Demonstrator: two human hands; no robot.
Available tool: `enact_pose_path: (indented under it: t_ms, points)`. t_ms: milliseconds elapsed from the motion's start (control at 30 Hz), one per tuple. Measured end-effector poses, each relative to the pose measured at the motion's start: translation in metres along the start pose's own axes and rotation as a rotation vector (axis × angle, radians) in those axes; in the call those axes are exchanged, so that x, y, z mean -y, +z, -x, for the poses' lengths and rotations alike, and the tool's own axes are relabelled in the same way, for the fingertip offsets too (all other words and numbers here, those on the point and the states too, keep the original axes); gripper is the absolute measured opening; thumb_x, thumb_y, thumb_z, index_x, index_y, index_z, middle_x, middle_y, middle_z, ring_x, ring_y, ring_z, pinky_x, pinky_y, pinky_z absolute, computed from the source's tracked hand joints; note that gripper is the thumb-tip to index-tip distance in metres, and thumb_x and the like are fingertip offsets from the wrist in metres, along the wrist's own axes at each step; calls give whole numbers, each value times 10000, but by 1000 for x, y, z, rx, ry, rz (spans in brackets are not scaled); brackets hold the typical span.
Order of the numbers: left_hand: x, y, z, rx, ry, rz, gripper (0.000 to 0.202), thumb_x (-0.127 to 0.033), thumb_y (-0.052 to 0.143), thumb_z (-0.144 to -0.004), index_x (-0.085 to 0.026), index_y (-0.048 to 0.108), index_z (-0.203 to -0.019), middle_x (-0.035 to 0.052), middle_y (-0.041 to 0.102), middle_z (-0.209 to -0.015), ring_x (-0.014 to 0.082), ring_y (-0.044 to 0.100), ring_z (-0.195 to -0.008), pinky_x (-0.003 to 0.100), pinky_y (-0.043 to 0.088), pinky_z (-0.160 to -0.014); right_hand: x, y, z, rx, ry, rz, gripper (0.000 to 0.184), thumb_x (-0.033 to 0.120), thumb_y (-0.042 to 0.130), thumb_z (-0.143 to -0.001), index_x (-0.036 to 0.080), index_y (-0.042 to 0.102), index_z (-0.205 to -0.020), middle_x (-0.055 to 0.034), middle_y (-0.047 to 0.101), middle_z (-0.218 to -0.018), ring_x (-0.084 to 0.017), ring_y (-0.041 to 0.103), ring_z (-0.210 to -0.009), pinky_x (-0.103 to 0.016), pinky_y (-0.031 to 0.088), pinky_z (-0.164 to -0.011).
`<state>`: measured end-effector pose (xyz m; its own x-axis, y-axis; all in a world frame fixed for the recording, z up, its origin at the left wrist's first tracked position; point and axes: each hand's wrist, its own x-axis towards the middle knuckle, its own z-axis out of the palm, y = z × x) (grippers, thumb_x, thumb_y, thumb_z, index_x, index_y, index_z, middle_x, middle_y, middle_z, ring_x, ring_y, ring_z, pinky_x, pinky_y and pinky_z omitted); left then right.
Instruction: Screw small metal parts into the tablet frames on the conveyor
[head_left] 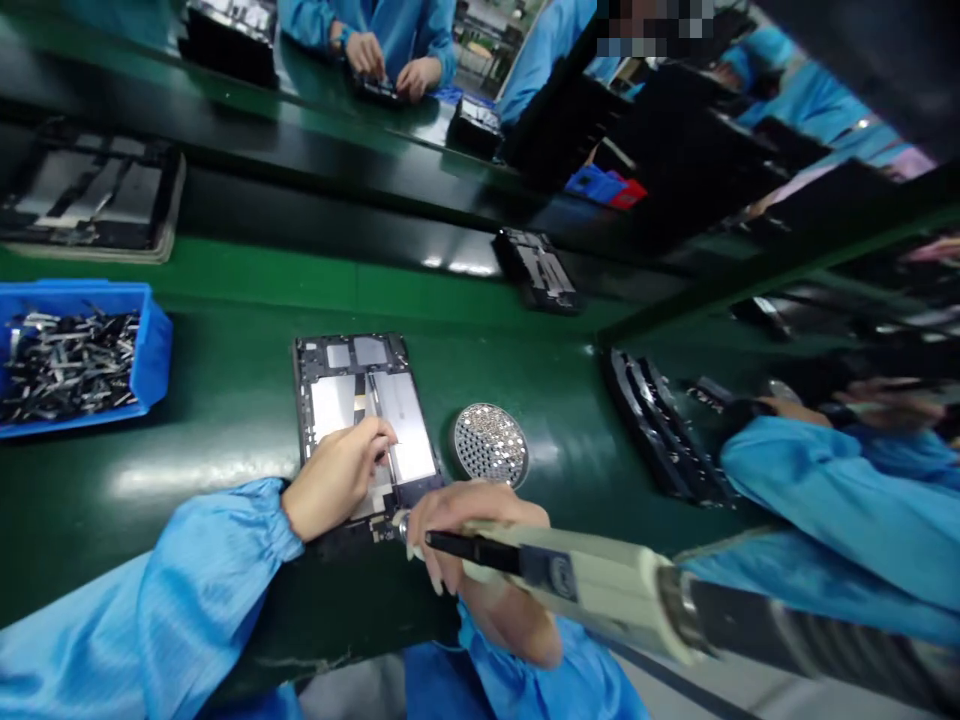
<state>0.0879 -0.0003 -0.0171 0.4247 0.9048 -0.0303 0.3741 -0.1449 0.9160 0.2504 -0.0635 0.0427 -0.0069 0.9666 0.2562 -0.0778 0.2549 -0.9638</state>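
Note:
An opened tablet [405, 405], with silver battery panels and a black frame, lies on the green bench. My left hand [337, 478] rests over its lower middle, fingers curled together; whatever they may hold is hidden. In my right hand [480, 530] is a cream electric screwdriver [600, 580], gripped near its front end. Its tip points at the tablet's lower edge, by a small circuit board [382, 528]; the exact contact is hard to make out. Just right of the tablet stands a round metal dish [491, 445] of small screws, with a perforated surface.
To the left stands a blue bin [154, 345] full of small parts. Stacked tablets [97, 190] sit on the shelf behind it, with another tablet stack [536, 270] farther right. Black curved parts [660, 425] lie at right, near a co-worker's sleeve [840, 510]. Other people work opposite.

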Motion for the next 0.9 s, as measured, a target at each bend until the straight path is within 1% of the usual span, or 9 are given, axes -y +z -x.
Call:
enact_pose_path:
  t_ms: [100, 167, 300, 400, 467, 533, 600, 767, 900]
  points:
    - [-1, -7, 1, 23, -40, 2, 259, -339, 360, -1016, -215, 569, -925, 23, 672, -751, 147, 590, -578, 282, 478, -610, 18, -18, -7, 38, -84, -154, 365, 615, 674, -928, 299, 805, -1055, 44, 557, -487, -148, 510, -377, -327, 496, -467]
    - [-4, -12, 2, 41, -67, 12, 278, -376, 375, -1019, -215, 586, -933, 32, 686, -762, 148, 594, -574, 281, 489, -598, 26, -36, -15, 14, -111, -181, 349, 562, 691, -931, 281, 809, -1100, 49, 546, -476, -135, 490, -365, -325, 500, -472]
    - [-9, -17, 1, 24, -129, 85, 319, -493, 476, -992, -212, 625, -976, 59, 733, -818, 154, 616, -572, 278, 521, -556, 15, -66, -33, -295, -196, -171, 295, 490, 764, -830, 233, 829, -960, 43, 511, -446, -149, 487, -363, -298, 428, -396]
    - [-10, -22, -1, -21, -203, 139, 447, -625, 587, -923, -203, 669, -1049, 80, 764, -825, 172, 633, -565, 289, 552, -522, -4, -79, -45, -470, -174, -135, 277, 492, 768, -773, 223, 796, -835, 54, 485, -405, -140, 442, -322, -305, 431, -377]
    - [-12, -29, -2, -57, -230, 125, 546, -701, 640, -863, -199, 723, -1062, 96, 784, -837, 189, 653, -579, 309, 588, -538, -15, -84, -49, -499, -124, -110, 293, 522, 773, -760, 230, 758, -788, 67, 477, -388, -132, 420, -305, -314, 456, -381]
    - [-14, -37, -3, -101, -244, 82, 568, -732, 681, -815, -210, 781, -1015, 100, 798, -851, 202, 666, -588, 334, 623, -577, -23, -86, -50, -509, -93, -100, 316, 540, 786, -758, 230, 723, -758, 78, 475, -390, -125, 427, -309, -314, 477, -393]
    - [-16, -46, -4, -153, -264, 36, 513, -723, 723, -777, -252, 824, -953, 82, 807, -856, 228, 689, -608, 371, 652, -618, -29, -86, -49, -506, -78, -105, 325, 532, 801, -771, 223, 704, -751, 81, 479, -403, -121, 458, -330, -304, 496, -412]
    - [-16, -62, -11, -283, -283, -50, 291, -721, 754, -684, -470, 833, -808, -18, 798, -787, 317, 708, -596, 488, 674, -602, -34, -87, -44, -485, -39, -130, 332, 523, 826, -778, 212, 713, -789, 87, 515, -429, -115, 490, -343, -291, 499, -424]
    - [-8, -69, -12, -317, -341, -59, 270, -701, 771, -664, -506, 822, -845, -37, 802, -810, 358, 750, -679, 527, 691, -668, -31, -92, -42, -495, -33, -120, 375, 572, 831, -775, 215, 718, -801, 84, 518, -436, -112, 477, -338, -280, 486, -401]
